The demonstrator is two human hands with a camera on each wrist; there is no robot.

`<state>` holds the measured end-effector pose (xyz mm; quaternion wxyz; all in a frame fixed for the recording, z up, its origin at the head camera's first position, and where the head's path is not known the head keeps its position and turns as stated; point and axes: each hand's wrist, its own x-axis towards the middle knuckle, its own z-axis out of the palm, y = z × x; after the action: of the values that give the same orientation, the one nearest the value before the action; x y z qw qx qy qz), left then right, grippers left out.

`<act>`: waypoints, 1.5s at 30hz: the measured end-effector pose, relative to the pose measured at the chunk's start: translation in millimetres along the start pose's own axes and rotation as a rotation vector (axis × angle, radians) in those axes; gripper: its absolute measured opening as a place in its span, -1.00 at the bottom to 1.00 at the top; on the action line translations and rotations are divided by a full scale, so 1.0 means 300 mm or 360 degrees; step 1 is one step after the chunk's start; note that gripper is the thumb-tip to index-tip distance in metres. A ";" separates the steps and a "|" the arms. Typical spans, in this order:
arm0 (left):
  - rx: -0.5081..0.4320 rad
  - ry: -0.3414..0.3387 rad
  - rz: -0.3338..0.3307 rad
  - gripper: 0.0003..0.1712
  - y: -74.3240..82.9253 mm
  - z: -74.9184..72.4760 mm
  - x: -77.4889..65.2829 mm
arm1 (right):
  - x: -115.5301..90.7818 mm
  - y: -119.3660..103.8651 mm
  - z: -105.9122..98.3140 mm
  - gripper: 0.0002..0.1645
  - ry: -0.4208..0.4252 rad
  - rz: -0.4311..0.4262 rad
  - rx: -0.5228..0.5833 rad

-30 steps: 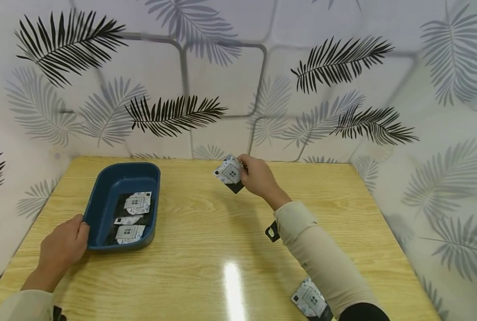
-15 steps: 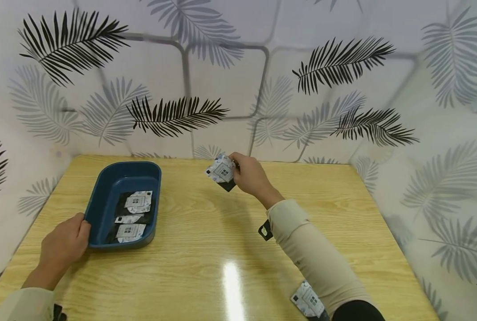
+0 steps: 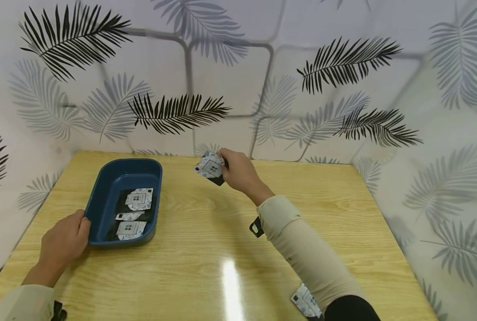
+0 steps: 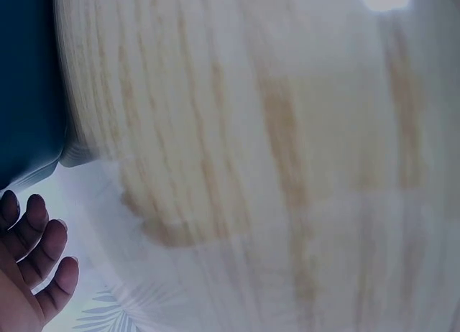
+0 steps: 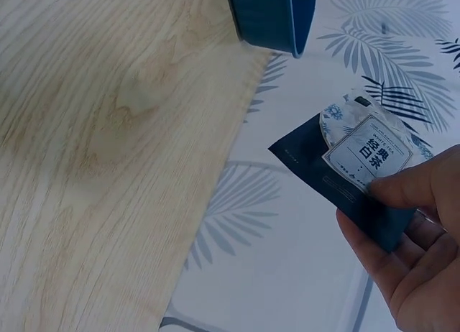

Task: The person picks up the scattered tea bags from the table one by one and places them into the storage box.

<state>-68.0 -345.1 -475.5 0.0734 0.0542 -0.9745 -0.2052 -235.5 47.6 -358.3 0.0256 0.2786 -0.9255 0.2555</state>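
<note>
My right hand (image 3: 240, 174) pinches a white tea sachet (image 5: 368, 154) by its edge, thumb on the label, above the back of the table. Black with a white-and-blue floral label, the sachet hangs tilted, right of the bin. At the left stands a dark blue plastic bin (image 3: 109, 196), its near left corner gripped by my left hand (image 3: 63, 240). Inside the bin lie several similar sachets (image 3: 139, 199), partly overlapping. In the left wrist view, curled fingers (image 4: 44, 253) appear beside the bin's lower edge; the thumb is out of that view.
Another sachet (image 3: 304, 301) lies near the table's front, partly hidden by my right sleeve (image 3: 306, 249). A black corner with a pale spot (image 3: 256, 227) pokes out from under that forearm. Behind the wooden table (image 3: 194, 267) hangs a leaf-patterned cloth (image 3: 230, 80).
My right hand has moved left with the sachet, toward the bin. More of the black corner by the sleeve was covered or shifted in view. My left hand and the bin stay put.
</note>
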 end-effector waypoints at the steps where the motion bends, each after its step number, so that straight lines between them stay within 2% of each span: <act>1: 0.0000 0.0003 0.0000 -0.64 -0.001 -0.001 0.001 | 0.003 -0.007 0.004 -0.65 -0.0009 -0.0001 0.0007; 16: 0.0002 0.0052 0.0023 -0.66 -0.015 -0.004 0.006 | 0.046 -0.095 0.055 -0.67 -0.0073 -0.0087 0.0038; 22: -0.0001 0.0042 0.0028 -0.65 -0.008 0.003 0.003 | 0.056 -0.131 0.079 -0.70 -0.0058 -0.0077 0.0041; 28: 0.0002 0.0036 0.0024 -0.65 -0.007 0.004 -0.012 | 0.064 -0.160 0.118 -0.73 -0.0046 -0.0052 0.0118; 37: 0.0010 0.0057 0.0048 -0.65 -0.008 0.004 -0.011 | 0.095 -0.201 0.185 -0.70 -0.0060 -0.0222 0.0127; 45: 0.0002 0.0040 0.0017 -0.65 0.003 0.002 -0.002 | 0.121 -0.256 0.232 -0.66 -0.0082 -0.0262 0.0096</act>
<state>-67.4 -343.9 -475.8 0.0867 0.0516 -0.9738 -0.2036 -219.0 -59.3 -376.7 0.0143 0.3608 -0.8917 0.2730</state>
